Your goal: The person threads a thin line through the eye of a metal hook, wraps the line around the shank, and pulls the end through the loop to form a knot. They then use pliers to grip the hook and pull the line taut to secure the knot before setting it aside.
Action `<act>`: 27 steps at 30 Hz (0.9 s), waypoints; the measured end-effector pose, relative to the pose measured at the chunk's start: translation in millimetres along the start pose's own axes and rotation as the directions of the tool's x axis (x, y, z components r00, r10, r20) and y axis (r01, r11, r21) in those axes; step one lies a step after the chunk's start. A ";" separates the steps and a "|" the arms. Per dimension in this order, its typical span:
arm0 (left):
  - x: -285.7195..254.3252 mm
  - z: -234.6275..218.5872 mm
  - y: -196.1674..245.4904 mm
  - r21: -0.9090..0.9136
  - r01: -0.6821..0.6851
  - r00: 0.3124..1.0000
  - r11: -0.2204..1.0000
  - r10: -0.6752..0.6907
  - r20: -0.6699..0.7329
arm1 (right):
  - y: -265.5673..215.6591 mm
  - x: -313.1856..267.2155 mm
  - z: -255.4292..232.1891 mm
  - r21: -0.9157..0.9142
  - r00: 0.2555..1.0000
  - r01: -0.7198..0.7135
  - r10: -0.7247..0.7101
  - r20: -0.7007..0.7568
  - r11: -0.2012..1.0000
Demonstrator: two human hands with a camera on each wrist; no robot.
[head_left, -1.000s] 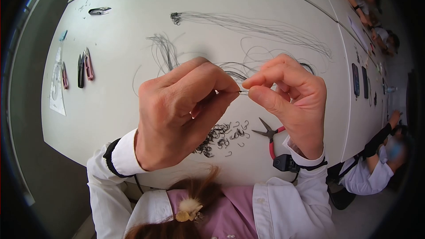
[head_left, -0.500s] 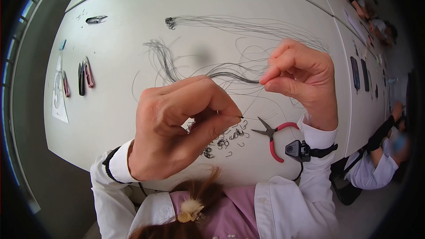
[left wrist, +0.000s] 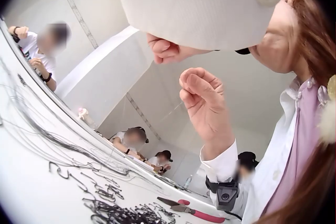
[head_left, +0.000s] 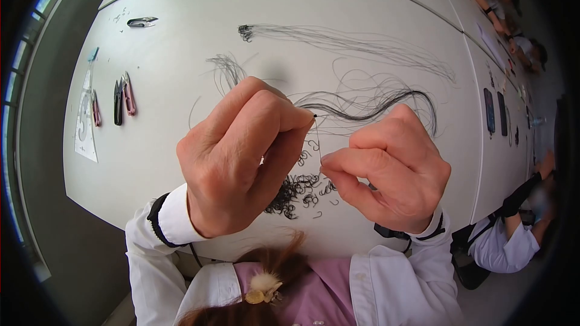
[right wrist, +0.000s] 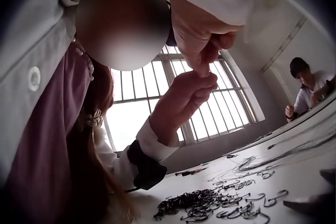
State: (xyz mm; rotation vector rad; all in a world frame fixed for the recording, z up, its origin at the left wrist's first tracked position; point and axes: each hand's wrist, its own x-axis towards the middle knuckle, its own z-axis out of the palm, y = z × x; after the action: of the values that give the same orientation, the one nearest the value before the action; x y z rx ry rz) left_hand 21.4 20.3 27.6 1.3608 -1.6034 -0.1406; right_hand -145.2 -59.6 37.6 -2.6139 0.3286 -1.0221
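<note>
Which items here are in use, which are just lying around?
In use: left hand and right hand pinching a thin line; hook pile right beneath.

Lying about: clippers, line bundle, red-handled pliers, phones.

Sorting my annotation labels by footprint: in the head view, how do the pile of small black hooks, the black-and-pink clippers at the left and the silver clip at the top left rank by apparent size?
1. Pile of small black hooks, partly hidden by the hands.
2. Black-and-pink clippers.
3. Silver clip, though it lies farther off near the warped edge, so this is less sure.
</note>
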 end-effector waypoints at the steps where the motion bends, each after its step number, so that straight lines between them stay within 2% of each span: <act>1: -0.3 0.9 0.8 0.029 -0.006 1.000 1.000 0.006 0.010 | -0.9 -2.2 -0.1 -0.064 0.996 0.067 -0.071 -0.053 0.996; 2: -0.5 1.8 1.6 0.057 -0.014 1.000 0.998 0.012 0.022 | -1.4 -3.0 -3.3 -0.064 0.996 0.064 -0.068 -0.053 0.996; 4: -1.2 3.9 2.5 0.053 -0.016 0.999 0.998 0.014 0.034 | -2.5 -3.2 -14.5 -0.134 0.987 0.148 -0.154 -0.039 0.980; 7: -2.6 7.8 3.7 0.050 -0.036 0.997 0.998 0.033 0.065 | 1.4 -0.4 -22.8 -0.169 0.981 0.155 -0.171 -0.086 0.973; 14: -4.3 8.0 11.3 0.039 -0.067 0.975 0.997 0.057 0.215 | 15.5 4.4 -21.2 -0.112 0.985 0.091 -0.106 -0.135 0.990; 18: -4.9 9.4 9.9 -0.013 -0.069 0.972 0.998 0.070 0.223 | 24.0 3.8 -13.2 -0.089 0.987 0.063 -0.075 -0.142 0.994; 21: -4.5 9.5 9.5 -0.063 -0.046 0.974 0.997 0.059 0.219 | 28.4 2.7 -6.0 -0.011 0.989 0.002 -0.004 -0.151 1.000; 23: -3.9 9.6 10.4 -0.073 -0.068 0.981 0.995 0.080 0.177 | 30.7 0.3 0.2 0.077 0.991 -0.103 0.109 -0.080 0.992; 24: -4.2 9.4 10.2 -0.073 -0.070 0.981 0.995 0.082 0.176 | 30.5 -0.8 3.6 0.076 0.991 -0.102 0.108 -0.081 0.992; 26: -5.1 8.7 9.3 -0.062 -0.065 0.989 0.996 0.073 0.126 | 29.3 -3.2 10.5 0.317 0.964 -0.264 0.255 0.068 0.911; 27: -5.0 8.3 8.9 -0.062 -0.066 0.989 0.996 0.073 0.125 | 29.6 -5.1 13.1 0.392 0.952 -0.307 0.280 0.125 0.867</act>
State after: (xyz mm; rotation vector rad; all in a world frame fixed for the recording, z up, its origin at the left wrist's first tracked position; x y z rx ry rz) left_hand 8.7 23.6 26.1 1.2713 -1.7375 -0.2336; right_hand -142.7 -82.7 14.4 -2.1343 0.4309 -0.7986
